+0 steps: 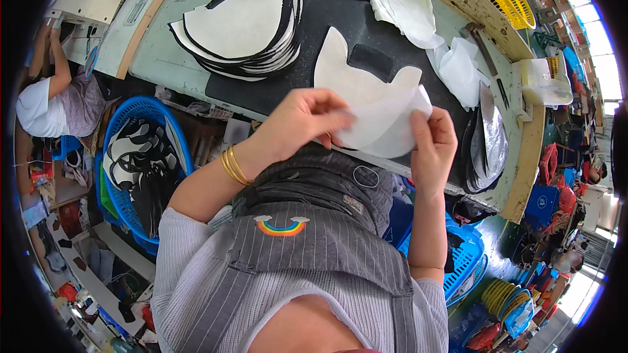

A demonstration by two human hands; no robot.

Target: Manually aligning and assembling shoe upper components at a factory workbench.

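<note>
Fingers (pixel 420 129) at right pinch the sheet (pixel 384 136) by its edge, left fingers' (pixel 327 119) hold unclear, bare mat (pixel 332 8) beyond.

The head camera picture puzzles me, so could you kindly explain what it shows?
There is no machine, just a person's bare hands. A wide fisheye camera on the head looks down, so straight edges bend. The right hand pinches a thin, translucent white sheet; the left hand is at its other side, too blurred to show a grip. The sheet overlaps a flat, cream-white, notched piece above a flat, dark mat. Farther left sits a stack of rounded, black-edged white pieces. A brown-handled hammer lies to the right.
</note>
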